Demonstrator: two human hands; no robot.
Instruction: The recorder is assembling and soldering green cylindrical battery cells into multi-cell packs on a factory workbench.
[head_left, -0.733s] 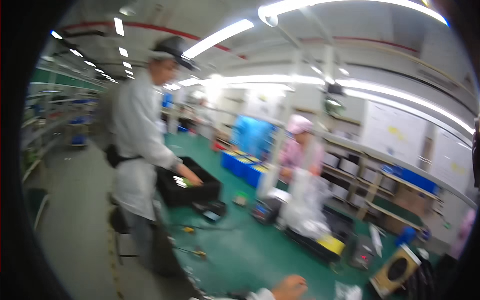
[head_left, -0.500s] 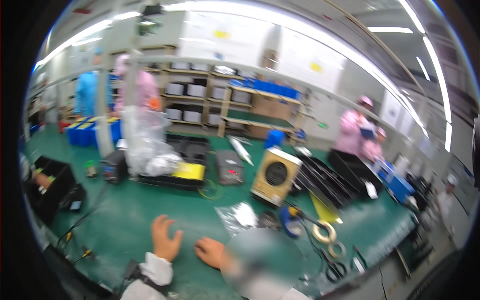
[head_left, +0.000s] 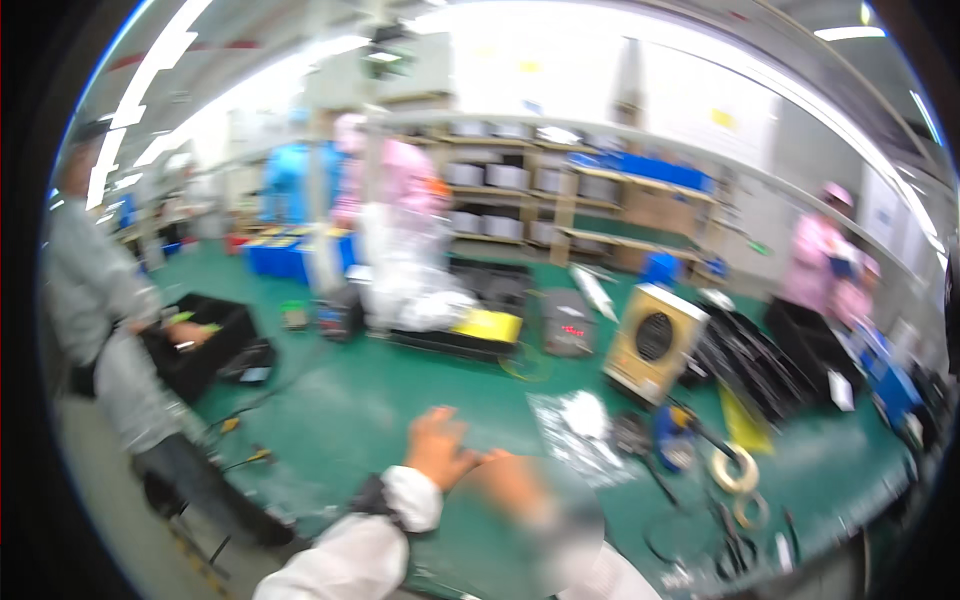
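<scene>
Over the near middle of the green table, my left hand [head_left: 437, 450] points forward with its fingers somewhat bent and a little apart. Nothing shows in it. My right hand [head_left: 507, 484] is close beside it, its fingertips at the left thumb; whether they touch I cannot tell. Blur covers the right wrist and smears the fingers, so their grip is unclear. A clear plastic bag [head_left: 578, 428] with white contents lies just beyond the right hand. Farther right are a soldering iron stand [head_left: 676, 437] with a blue part and a tan boxed fan [head_left: 655, 345].
Tape rolls [head_left: 733, 468] and scissors [head_left: 735, 552] lie at the right. A grey box with a red display [head_left: 568, 322] stands behind, next to a black tray [head_left: 440, 345] with a yellow sheet. At the left, a person in grey [head_left: 100, 290] reaches into a black bin [head_left: 210, 340].
The view has swung left, bringing the person in grey into sight. My hands have come closer together, the left one's fingers now less spread.
</scene>
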